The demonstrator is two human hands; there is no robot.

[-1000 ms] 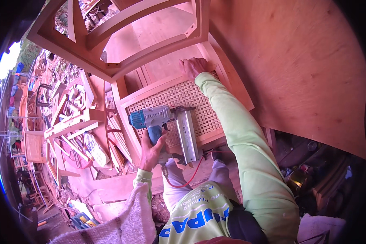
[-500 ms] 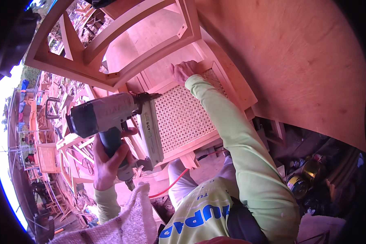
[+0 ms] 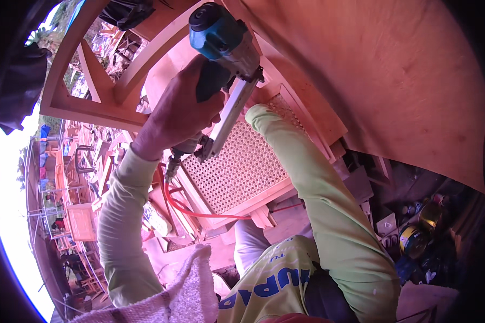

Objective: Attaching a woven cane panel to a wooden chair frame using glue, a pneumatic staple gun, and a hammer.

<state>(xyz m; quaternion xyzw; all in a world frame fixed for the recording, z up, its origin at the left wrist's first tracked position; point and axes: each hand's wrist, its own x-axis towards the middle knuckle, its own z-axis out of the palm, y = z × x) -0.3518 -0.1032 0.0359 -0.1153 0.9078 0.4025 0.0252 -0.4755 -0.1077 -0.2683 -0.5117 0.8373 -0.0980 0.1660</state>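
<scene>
My left hand (image 3: 180, 110) is wrapped round the handle of a teal and grey nail gun (image 3: 221, 40), now over the far part of the work. A red air hose (image 3: 180, 211) runs from the base of its grip. Below the gun lies a wooden frame (image 3: 234, 202) with a woven cane panel (image 3: 237, 167) set in it. Reaching across this panel, my right arm ends at the frame's far side. Only a sliver of my right hand (image 3: 260, 97) shows beside the gun; its fingers are hidden.
A curved wooden frame (image 3: 94, 110) stands at the far left, and a large wooden board (image 3: 388, 91) rises on the right. Tins (image 3: 414, 239) sit low at the right. Stacked wooden pieces (image 3: 81, 220) fill the left background. A pale towel (image 3: 186, 285) hangs near my left arm.
My left hand has raised the nail gun and carried it away from me and right, turning it over the frame's far side. The hose has followed. My right arm stays nearly in place.
</scene>
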